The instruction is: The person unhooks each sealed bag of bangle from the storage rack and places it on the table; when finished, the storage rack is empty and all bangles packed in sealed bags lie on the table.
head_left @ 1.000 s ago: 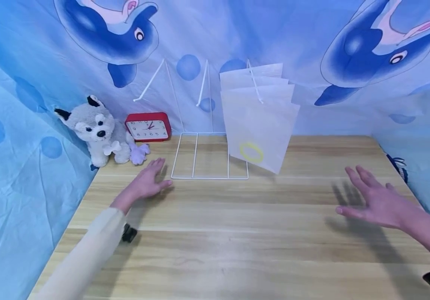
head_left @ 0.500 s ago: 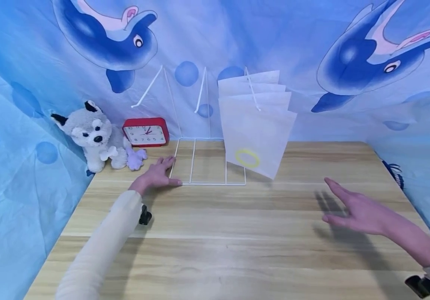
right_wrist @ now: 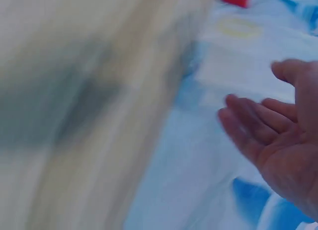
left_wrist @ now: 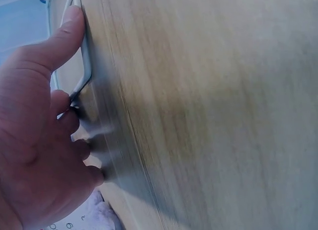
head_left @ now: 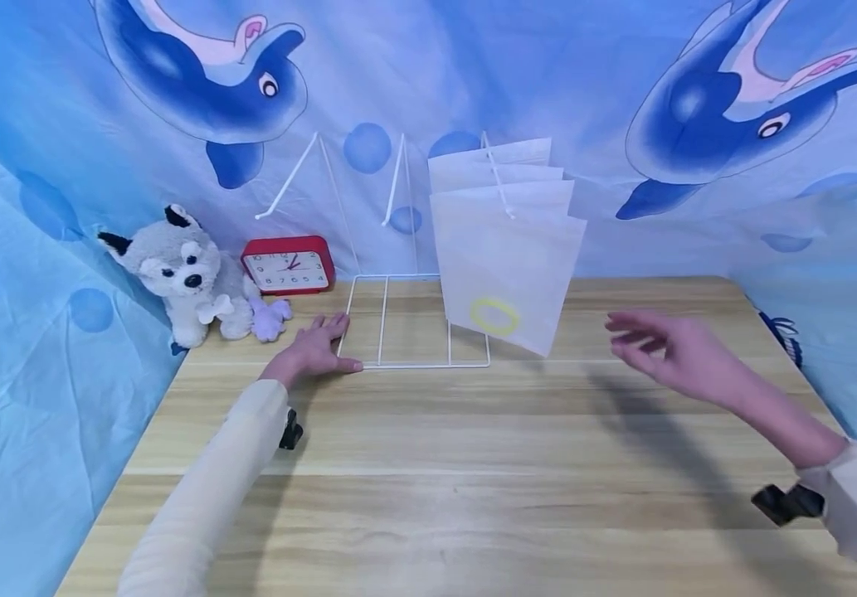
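- The left hand (head_left: 314,347) rested at the rack's front left corner, fingers spread wide; in the left wrist view, the thumb lay on a white wire.
- The rack (head_left: 428,366) lay on the desk (head_left: 435,481) toward its far edge, left of the right hand, with three slanting prongs above its base.
- The right hand (head_left: 678,356) hung above the desk, right of the sheets and apart from them, fingers slightly bent, thumb apart, palm holding nothing.
- The sheets (head_left: 506,257), white and overlapping, stood tilted at the rack's right end, one prong crossing in front; a yellow ring (head_left: 475,313) showed low on the foremost.
- Beyond the left hand sat a red clock (head_left: 289,267), a grey plush dog (head_left: 187,269) and a lilac toy (head_left: 270,320) beside the dog.
- Behind hung a blue dolphin cloth (head_left: 562,75).
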